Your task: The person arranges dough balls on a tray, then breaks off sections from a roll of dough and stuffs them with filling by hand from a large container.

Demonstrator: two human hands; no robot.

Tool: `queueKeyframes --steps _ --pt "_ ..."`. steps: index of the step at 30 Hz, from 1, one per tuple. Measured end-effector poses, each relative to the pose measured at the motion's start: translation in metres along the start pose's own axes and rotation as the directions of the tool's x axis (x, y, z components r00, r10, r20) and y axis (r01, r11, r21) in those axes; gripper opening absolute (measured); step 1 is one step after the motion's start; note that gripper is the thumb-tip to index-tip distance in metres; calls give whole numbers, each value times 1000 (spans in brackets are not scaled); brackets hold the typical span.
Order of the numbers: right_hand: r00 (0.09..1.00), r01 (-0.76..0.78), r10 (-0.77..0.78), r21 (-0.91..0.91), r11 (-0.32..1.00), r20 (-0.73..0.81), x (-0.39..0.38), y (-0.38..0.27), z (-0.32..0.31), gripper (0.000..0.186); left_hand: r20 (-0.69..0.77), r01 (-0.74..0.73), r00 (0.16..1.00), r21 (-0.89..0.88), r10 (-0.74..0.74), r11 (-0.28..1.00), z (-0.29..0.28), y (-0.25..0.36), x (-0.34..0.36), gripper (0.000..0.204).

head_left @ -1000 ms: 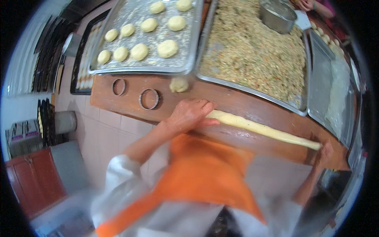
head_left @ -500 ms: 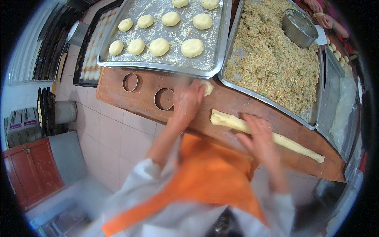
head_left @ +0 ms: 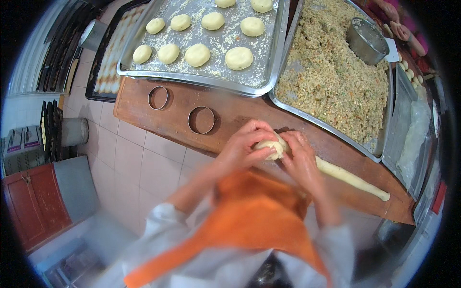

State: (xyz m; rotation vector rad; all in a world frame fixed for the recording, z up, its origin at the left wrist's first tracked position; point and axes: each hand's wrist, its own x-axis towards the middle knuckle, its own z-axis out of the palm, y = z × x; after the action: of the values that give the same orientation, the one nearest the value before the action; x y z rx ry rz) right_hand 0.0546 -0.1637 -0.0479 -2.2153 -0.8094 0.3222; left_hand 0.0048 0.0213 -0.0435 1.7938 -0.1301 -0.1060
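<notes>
My hands meet over the front of the wooden board. The fingers of my left hand [head_left: 247, 146] curl round a pale lump of dough [head_left: 271, 148]. From the other side my right hand [head_left: 300, 156] closes on the same dough, its fingers bent over the top. A long pale dough roll [head_left: 355, 178] runs out to the right from beneath my right hand. My fingers hide where the lump and the roll meet, so I cannot tell whether they are joined. Two thin metal ring cutters, one nearer [head_left: 201, 120] and one farther left [head_left: 158, 98], lie on the board.
A metal tray [head_left: 192, 81] of round dough pieces stands behind the board. Beside it, a big tray [head_left: 331, 126] holds crumbly filling and a metal pot [head_left: 367, 41]. A dark baking tray [head_left: 102, 97] sits at the far left. Another person's hands [head_left: 398, 30] show at the far right.
My left hand has come down and right from near the tray edge to the roll's left end. My right hand has slid left and now grips dough instead of resting open on the roll.
</notes>
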Motion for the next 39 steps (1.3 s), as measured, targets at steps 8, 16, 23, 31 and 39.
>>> queueKeyframes --steps 8,16,23,31,39 --pt "995 99 -99 10 995 5 -12 2 -3 39 154 358 933 -459 -324 813 13 -5 1 34" --pt "993 91 -92 14 996 79 1 -11 -8 43 37 248 967 69 -251 966 1 9 -1 37" --pt "911 -185 131 106 977 391 18 -10 -13 23 -89 -42 991 476 95 879 4 14 4 28" --pt "939 -213 98 334 918 331 -1 -12 -21 20 -174 -167 928 593 328 787 35 35 15 20" --pt "972 230 -224 -96 969 67 -9 14 9 18 -107 -165 891 828 441 536 47 -9 32 9"
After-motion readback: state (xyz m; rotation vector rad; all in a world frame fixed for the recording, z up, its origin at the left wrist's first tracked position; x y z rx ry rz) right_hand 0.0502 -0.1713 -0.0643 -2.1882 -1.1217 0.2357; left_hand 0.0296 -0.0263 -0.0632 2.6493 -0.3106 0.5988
